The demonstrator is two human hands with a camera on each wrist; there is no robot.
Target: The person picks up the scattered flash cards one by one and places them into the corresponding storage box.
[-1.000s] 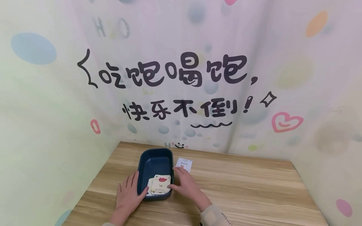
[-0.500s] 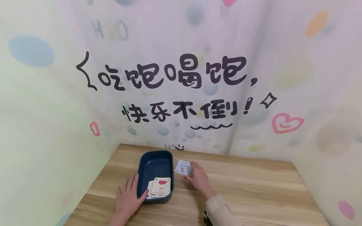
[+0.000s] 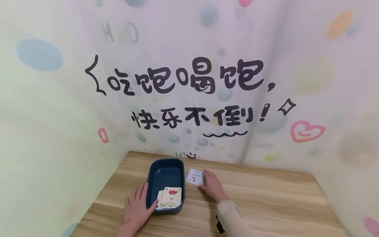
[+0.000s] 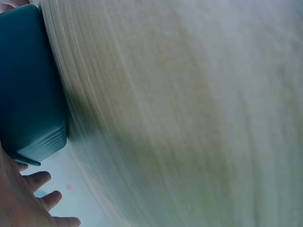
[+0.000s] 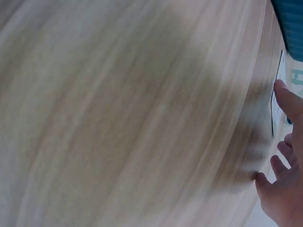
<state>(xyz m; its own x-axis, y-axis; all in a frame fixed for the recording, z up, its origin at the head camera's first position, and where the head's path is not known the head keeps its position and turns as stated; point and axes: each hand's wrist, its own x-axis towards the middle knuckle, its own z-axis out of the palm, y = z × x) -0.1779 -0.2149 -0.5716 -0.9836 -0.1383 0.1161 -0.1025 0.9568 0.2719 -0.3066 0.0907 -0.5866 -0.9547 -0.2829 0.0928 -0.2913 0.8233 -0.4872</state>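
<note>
Against the left side of a dark blue plastic box [image 3: 166,160] rests my left hand [image 3: 136,205], its fingers straight along the wall and its thumb lying over the near rim. In the left wrist view the fingers [image 4: 51,198] are spread. Inside the box, at its near end, lies a small pile of cards; the top one is a "lip" card [image 3: 171,197] with red lips. To the right of the box, a "juice" card [image 3: 193,177] lies on the table. My right hand [image 3: 215,187] pinches its right side with thumb and finger. The right wrist view shows the thumb at the card's edge.
The wood-patterned table [image 3: 266,200] runs back to a printed wall cloth [image 3: 189,39] with black writing, hearts and dots. Cloth walls also stand on the left and right. A dark strap [image 3: 219,223] hangs below the right sleeve.
My right hand has left the box's right wall, where it was one second ago, and moved right to the "juice" card. The left hand has stayed at the box. The view has shifted slightly.
</note>
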